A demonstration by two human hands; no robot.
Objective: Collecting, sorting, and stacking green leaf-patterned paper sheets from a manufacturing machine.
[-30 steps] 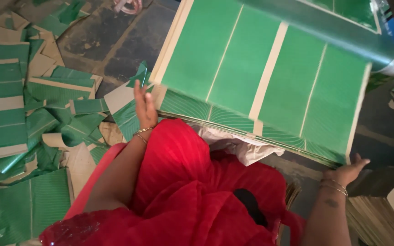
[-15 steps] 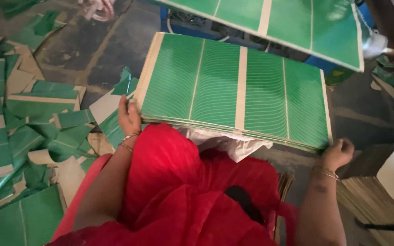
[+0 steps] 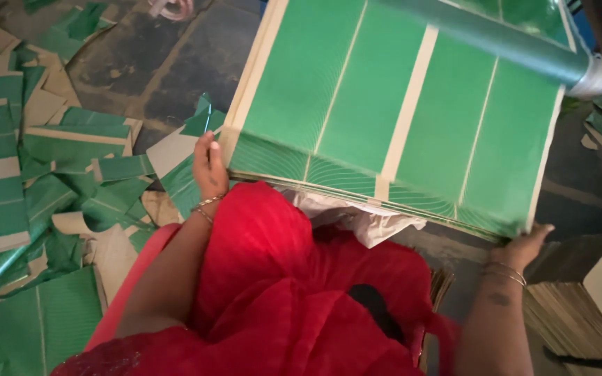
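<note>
A thick stack of large green sheets with cream stripes (image 3: 398, 118) is lifted in front of me, its top tilted away. My left hand (image 3: 209, 167) grips its near left corner. My right hand (image 3: 524, 245) holds the near right corner from underneath. Both wrists wear thin bangles. Red cloth (image 3: 280, 292) covers my lap below the stack, with crumpled white paper (image 3: 357, 219) peeking out under the stack's near edge.
Loose green and cream sheet offcuts (image 3: 43, 181) litter the dark floor on the left. A green roller with a metal end (image 3: 524, 49) crosses the upper right. A pile of brown card sheets (image 3: 580, 313) lies at the lower right.
The stack has come up and closer to the camera, tilting towards the roller. Both hands keep their hold on its near corners.
</note>
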